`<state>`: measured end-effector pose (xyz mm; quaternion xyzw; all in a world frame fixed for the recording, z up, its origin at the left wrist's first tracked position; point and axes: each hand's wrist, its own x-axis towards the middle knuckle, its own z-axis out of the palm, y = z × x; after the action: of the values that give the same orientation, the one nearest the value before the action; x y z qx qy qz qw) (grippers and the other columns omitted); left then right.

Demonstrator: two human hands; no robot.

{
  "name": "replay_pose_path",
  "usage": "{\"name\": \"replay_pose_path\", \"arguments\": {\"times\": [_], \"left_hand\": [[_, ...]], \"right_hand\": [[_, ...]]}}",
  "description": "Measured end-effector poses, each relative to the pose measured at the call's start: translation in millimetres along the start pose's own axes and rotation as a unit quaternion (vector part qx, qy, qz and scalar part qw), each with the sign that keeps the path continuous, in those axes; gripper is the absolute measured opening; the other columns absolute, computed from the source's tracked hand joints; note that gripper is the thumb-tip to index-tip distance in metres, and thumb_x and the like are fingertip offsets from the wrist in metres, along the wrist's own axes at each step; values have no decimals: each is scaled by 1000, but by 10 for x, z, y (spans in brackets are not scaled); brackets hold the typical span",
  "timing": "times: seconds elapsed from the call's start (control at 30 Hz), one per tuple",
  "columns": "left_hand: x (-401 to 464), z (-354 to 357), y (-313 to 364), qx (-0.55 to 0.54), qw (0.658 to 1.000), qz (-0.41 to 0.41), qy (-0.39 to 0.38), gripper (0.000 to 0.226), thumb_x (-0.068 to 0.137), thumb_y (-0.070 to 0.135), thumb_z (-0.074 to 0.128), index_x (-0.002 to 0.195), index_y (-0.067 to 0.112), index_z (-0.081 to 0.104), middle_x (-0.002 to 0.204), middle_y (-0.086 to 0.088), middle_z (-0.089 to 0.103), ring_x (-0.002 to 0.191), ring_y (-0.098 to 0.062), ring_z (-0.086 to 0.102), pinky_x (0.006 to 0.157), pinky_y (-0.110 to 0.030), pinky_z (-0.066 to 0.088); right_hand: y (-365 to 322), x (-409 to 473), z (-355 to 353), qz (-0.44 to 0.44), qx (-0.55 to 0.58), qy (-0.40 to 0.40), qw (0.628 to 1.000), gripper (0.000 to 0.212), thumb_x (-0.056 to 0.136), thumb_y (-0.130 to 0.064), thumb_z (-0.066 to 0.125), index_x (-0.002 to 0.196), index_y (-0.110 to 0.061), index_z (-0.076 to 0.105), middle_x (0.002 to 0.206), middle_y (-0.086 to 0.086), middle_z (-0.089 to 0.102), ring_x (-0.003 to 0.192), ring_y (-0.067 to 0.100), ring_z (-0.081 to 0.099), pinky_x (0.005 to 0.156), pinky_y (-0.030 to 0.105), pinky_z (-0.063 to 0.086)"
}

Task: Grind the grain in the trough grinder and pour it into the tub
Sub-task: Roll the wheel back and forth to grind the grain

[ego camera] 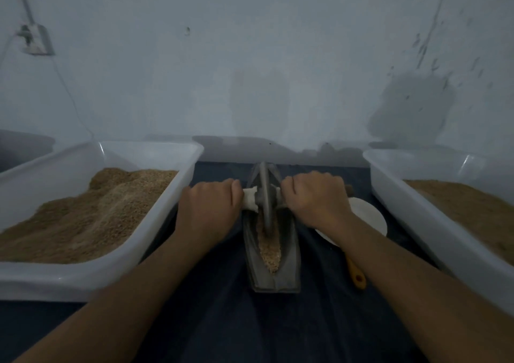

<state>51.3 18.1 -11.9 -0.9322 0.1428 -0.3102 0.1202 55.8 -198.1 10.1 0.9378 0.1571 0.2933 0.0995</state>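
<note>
Grinding step in hand: the left hand (pixel 207 207) and right hand (pixel 315 197) each curl tight round one end of the pale cloth-wrapped axle (pixel 250 200) of the grey metal grinding wheel (pixel 264 195), which stands upright in the narrow grey boat-shaped trough grinder (pixel 274 276) at desk centre. Best done, I judge, with even downward pressure from both hands, rolling near-to-far over the tan grain (pixel 269 251) without tilting. Count: two white plastic tubs, left tub (pixel 116 276) and right tub (pixel 417 223), one white round dish (pixel 367 218), one yellow-handled tool (pixel 357 276).
</note>
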Motion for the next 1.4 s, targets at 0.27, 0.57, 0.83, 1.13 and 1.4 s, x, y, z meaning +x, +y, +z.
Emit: {"name": "replay_pose_path", "arguments": {"times": [0.27, 0.57, 0.83, 1.13, 1.4], "left_hand": [[-572, -248, 47, -145, 986, -60, 62, 31, 106, 40, 15, 88, 33, 39, 79, 9, 44, 71, -18, 40, 65, -40, 39], [192, 67, 31, 33, 999, 18, 10, 12, 99, 21, 41, 91, 19, 49, 81, -4, 63, 69, -25, 61, 55, -31, 31], [598, 179, -33, 14, 999, -1, -48, 11, 101, 20, 45, 92, 17, 51, 93, -8, 64, 84, -30, 65, 60, -34, 35], [-252, -175, 73, -39, 997, -63, 27, 32, 104, 39, 11, 89, 29, 37, 79, 7, 47, 67, -20, 39, 63, -36, 33], [-351, -157, 74, -83, 992, -74, 62, 38, 105, 40, 10, 85, 30, 40, 73, 7, 50, 61, -18, 43, 54, -34, 37]], "right_hand": [[-126, -443, -133, 6, 76, 188, 979, 33, 107, -31, 27, 76, -26, 37, 68, -8, 32, 59, 17, 29, 60, 37, 23], [165, 102, 289, 7, 22, -16, 1000, 16, 98, -16, 45, 82, -17, 45, 72, 2, 46, 64, 24, 41, 54, 32, 26], [210, 480, 306, 142, 120, -126, 974, 48, 102, -44, 22, 78, -19, 56, 89, 5, 62, 76, 25, 51, 65, 35, 33], [-105, -291, -21, 40, 17, 60, 997, 41, 102, -18, 13, 77, -19, 46, 64, -2, 41, 54, 22, 39, 55, 38, 39], [-37, -250, 12, -8, 42, 174, 984, 31, 95, -13, 45, 64, -18, 43, 54, -2, 38, 46, 21, 30, 46, 32, 28]]}}
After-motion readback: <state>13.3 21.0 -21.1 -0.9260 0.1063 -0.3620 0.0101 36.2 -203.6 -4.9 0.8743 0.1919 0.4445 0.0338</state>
